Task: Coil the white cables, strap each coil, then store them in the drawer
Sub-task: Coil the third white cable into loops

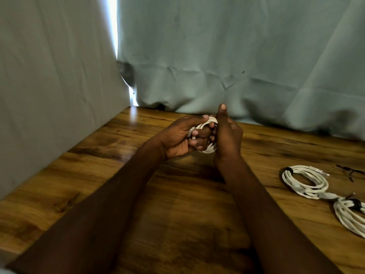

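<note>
Two strapped coils (pixel 305 181) lie on the wooden table (pixel 177 204); left hand (pixel 178 138) and right hand (pixel 227 135) both grip a third coil (pixel 207 123), unstrapped; no drawer visible.

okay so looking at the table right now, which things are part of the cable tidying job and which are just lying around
Part of the job:
- white coil, held between left hand and right hand
- strapped coil on the table
- second strapped coil at the right edge
- dark ties, likely spare straps

Just there:
- wooden table
- grey curtain

strapped coils (pixel 305 181) at right, bare wooden table (pixel 98 175) left
</note>
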Tool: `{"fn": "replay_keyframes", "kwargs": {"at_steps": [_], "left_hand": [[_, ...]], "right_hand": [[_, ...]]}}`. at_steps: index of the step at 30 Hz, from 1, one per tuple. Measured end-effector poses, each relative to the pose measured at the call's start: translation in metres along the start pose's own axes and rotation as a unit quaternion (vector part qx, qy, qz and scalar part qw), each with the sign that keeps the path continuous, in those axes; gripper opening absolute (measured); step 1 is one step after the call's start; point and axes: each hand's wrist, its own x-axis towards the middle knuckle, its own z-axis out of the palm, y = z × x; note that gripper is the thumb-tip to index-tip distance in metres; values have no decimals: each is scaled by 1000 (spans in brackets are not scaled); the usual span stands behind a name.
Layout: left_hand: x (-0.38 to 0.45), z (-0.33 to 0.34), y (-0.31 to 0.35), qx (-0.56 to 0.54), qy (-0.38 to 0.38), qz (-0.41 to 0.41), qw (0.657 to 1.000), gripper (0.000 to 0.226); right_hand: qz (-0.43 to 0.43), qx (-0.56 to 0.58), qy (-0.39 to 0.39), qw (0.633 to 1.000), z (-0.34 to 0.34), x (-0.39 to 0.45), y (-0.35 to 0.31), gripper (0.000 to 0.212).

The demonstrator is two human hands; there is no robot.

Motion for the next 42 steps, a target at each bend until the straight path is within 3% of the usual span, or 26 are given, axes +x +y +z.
{"fn": "replay_keyframes", "kwargs": {"at_steps": [2, 5, 10, 15, 18, 21, 26, 28, 31, 34, 38, 42], "left_hand": [[0, -2, -2, 0, 3, 1, 1000, 30], [-3, -4, -4, -20, -5, -10, 1000, 32], [-4, 2, -3, -41, -17, -3, 999, 36], [0, -7, -8, -4, 60, -36, 998, 32], [8, 4, -19, -29, 85, 0, 996, 25], [16, 13, -28, -44, 109, 48, 992, 26], [16, 11, -27, -95, 85, 82, 988, 18], [17, 12, -24, -116, 68, 95, 986, 15], [19, 16, -21, -102, 68, 86, 989, 16], [24, 17, -22, -53, 101, 70, 991, 13], [25, 19, -21, -23, 135, 50, 989, 14], [21, 18, -21, -13, 122, 41, 992, 17]], "right_hand": [[110, 30, -21, 993, -3, 2, 3, 58], [151, 41, -45, 987, -4, 3, 7, 78], [186, 109, -72, 974, -9, 4, -2, 54], [104, 53, 29, 993, -6, 0, -6, 36], [8, 14, 21, 1000, -8, 1, -2, 34], [-31, -17, -6, 999, -13, 5, 2, 34], [105, 30, -142, 984, -20, 13, 1, 25], [139, 61, -161, 975, -21, 21, 7, 39], [188, 121, -165, 961, -23, 30, 13, 50], [220, 198, -157, 942, -31, 34, 9, 73], [248, 206, -124, 939, -33, 34, 1, 73], [260, 190, -94, 942, -33, 35, 3, 69]]}}
